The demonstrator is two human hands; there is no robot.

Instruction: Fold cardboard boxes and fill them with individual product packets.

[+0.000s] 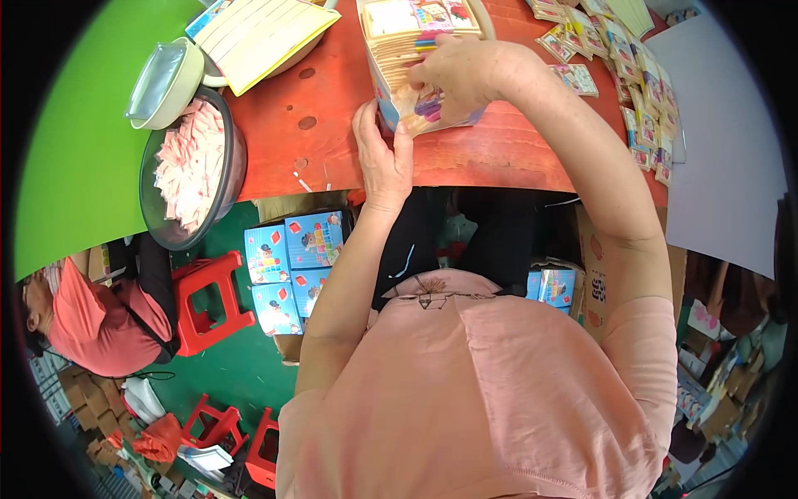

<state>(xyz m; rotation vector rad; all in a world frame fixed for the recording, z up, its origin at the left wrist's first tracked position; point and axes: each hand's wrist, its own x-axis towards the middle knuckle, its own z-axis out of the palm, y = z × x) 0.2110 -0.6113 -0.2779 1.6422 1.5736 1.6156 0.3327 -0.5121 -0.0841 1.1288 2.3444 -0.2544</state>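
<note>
A printed cardboard box point(384, 98) stands on the red table, filled with a tight row of flat, colourful packs point(397, 50). More packs lie across its far end. My left hand point(384, 158) grips the box's near left corner, fingers along the side and thumb at the near face. Over the box's right side bends my right hand point(465, 71), its curled fingertips touching the packs inside. The palm hides its thumb and whatever it may pinch.
Bundled packs point(644, 91) lie at the right. A dark tub point(234, 179) of pink sachets, a pale container point(179, 87) and yellow-edged sheets point(262, 41) are at the left. Blue boxes point(270, 258) and a red stool point(204, 303) stand below; another person point(108, 320) sits at left.
</note>
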